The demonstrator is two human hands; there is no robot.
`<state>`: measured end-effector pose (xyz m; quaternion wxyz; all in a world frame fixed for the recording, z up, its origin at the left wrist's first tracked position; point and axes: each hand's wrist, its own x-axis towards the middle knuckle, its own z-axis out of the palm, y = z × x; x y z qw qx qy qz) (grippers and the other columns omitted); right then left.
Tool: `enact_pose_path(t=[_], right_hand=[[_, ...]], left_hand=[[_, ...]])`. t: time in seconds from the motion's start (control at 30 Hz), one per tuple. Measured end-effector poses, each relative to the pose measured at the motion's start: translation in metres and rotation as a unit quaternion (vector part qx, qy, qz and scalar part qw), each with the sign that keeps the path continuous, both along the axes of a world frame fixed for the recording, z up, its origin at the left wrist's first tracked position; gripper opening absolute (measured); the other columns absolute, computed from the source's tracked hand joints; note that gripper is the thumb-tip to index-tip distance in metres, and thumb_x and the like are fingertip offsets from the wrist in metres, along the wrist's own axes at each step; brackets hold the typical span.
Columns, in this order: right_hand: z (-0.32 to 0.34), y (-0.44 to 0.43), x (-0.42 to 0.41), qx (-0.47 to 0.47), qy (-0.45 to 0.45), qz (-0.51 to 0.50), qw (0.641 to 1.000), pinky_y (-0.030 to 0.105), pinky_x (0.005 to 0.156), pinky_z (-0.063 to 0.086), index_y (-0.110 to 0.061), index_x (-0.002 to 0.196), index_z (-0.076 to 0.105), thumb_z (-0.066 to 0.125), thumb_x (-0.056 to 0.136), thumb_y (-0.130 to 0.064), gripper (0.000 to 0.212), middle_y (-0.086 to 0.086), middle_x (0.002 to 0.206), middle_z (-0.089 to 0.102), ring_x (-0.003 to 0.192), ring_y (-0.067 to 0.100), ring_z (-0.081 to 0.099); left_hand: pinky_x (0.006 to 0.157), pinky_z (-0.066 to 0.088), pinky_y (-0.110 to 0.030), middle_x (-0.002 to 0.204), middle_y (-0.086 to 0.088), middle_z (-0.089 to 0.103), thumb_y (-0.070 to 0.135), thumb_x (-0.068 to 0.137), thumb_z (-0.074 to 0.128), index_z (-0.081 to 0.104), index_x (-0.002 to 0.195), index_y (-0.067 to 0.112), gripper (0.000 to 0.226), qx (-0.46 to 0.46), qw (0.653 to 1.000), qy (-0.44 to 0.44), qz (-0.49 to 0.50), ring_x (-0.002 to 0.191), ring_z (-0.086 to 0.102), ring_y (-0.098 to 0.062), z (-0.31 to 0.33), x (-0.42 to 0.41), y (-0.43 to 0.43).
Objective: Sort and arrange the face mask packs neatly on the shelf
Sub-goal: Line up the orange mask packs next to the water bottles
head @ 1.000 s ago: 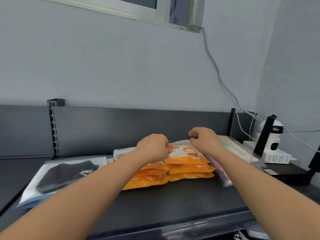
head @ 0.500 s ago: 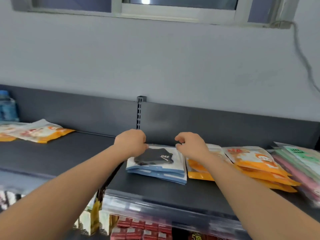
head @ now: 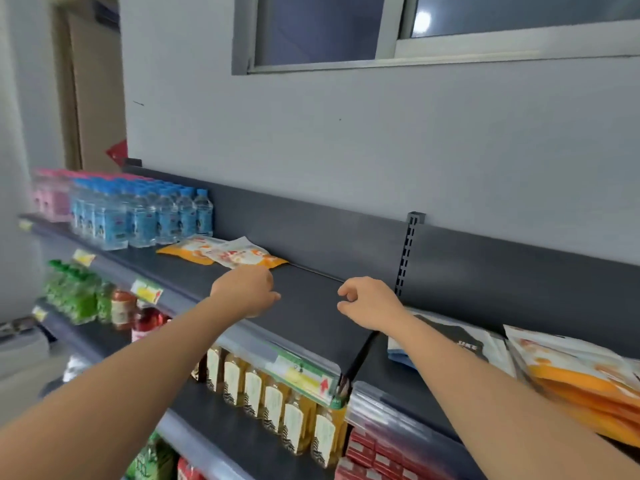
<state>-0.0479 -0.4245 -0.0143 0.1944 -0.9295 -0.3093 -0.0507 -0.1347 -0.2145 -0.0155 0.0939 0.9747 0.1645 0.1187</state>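
Both hands slid left off the sorted stacks [head: 568,372]; left hand [head: 247,289] and right hand [head: 367,301] loosely curled, holding nothing (stray orange packs [head: 225,252] by the shelf's [head: 311,306] back edge remain).

Grey wall [head: 381,150], window [head: 433,26] above dark shelving [head: 311,306].

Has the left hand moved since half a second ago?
Yes. The left hand has left the black-mask pack and now sits left of the shelf upright.

**View and hands shifted left along shelf**

Both hands off the packs: left hand [head: 247,289] and right hand [head: 369,301] now over bare shelf [head: 311,306], fingers loosely curled. Black mask pack [head: 453,336] now right of them; loose orange packs [head: 225,252] nearer.
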Motion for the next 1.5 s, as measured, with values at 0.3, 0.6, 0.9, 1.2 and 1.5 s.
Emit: enact_pose_path(t=[0.3,0.6,0.9,1.2,1.5], right_hand=[[-0.012,0.138,0.011,-0.022,0.047,0.013,0.999,0.032,0.096,0.048,-0.024,0.133,0.055,0.061,0.091,-0.034,0.043,-0.002,0.133,0.057,0.116,0.017,0.057],[-0.028,0.231,0.043,-0.02,0.071,-0.022,0.997,0.033,0.098,0.047,-0.021,0.132,0.057,0.062,0.09,-0.037,0.045,0.001,0.136,0.056,0.124,0.022,0.052],[-0.031,0.282,0.124,-0.021,0.069,-0.086,0.994,0.037,0.098,0.046,-0.023,0.134,0.051,0.054,0.091,-0.047,0.05,0.0,0.136,0.054,0.124,0.024,0.049],[-0.03,0.318,0.172,-0.1,0.111,-0.127,0.981,0.033,0.099,0.043,-0.022,0.134,0.047,0.065,0.066,-0.077,0.09,-0.002,0.135,0.054,0.13,0.024,0.044],[-0.039,0.361,0.163,-0.012,0.18,-0.171,0.969,0.037,0.105,0.042,-0.02,0.128,0.052,0.07,0.054,-0.08,0.097,-0.004,0.13,0.057,0.124,0.021,0.048]], left_hand=[[0.082,0.056,-0.04,0.101,-0.002,0.07,0.041,0.092,0.054,0.07,0.1,0.015,0.032,0.013,0.999,0.013,0.032,0.091,0.065,-0.02,-0.006,-0.007,0.134],[0.082,0.053,-0.037,0.097,-0.004,0.064,0.039,0.092,0.056,0.059,0.089,0.015,0.025,0.003,0.999,0.028,0.032,0.1,0.065,-0.024,-0.016,0.021,0.241],[0.092,0.051,-0.041,0.129,-0.004,0.061,0.049,0.093,0.052,0.059,0.126,0.02,0.044,-0.002,0.998,0.035,0.052,0.113,0.058,-0.024,-0.022,0.089,0.295],[0.112,0.033,-0.046,0.154,-0.008,0.036,0.076,0.086,0.027,0.024,0.152,0.023,0.085,-0.117,0.985,0.096,0.08,0.138,0.038,-0.03,-0.041,0.151,0.354],[0.083,0.044,-0.031,0.126,-0.012,0.051,0.021,0.082,0.074,0.041,0.133,0.001,0.064,-0.316,0.943,0.038,0.096,0.112,0.05,-0.027,-0.034,0.17,0.365]])
